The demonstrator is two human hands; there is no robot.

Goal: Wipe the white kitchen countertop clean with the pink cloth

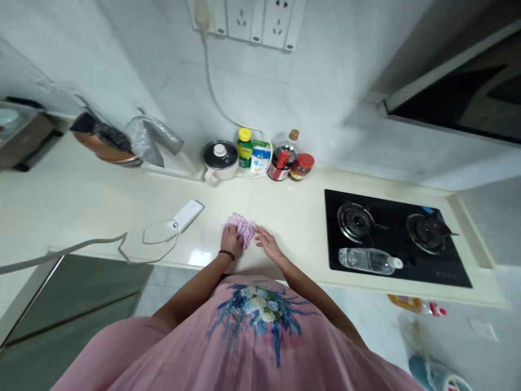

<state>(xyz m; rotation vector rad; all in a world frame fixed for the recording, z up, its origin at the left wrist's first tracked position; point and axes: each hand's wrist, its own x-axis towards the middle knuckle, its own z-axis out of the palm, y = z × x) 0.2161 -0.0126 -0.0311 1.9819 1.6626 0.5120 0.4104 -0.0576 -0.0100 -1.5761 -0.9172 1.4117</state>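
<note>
Blue flowers (260, 305) on a pink top (244, 358) are closest. Past them, the left hand's (232, 240) fingers are bent, gripping a crumpled purple rag (246, 229) on the cream desk (297, 212). The right hand's (268, 244) fingers are loose, by the rag's edge; I cannot tell if they touch it.

Left hand (231, 240) on pink cloth (246, 230), right hand (269, 244) at its edge.

Cloth (249, 234) on counter (297, 212), pot (222, 158) behind it, bottle (364, 260) on stove (388, 228) at right
</note>
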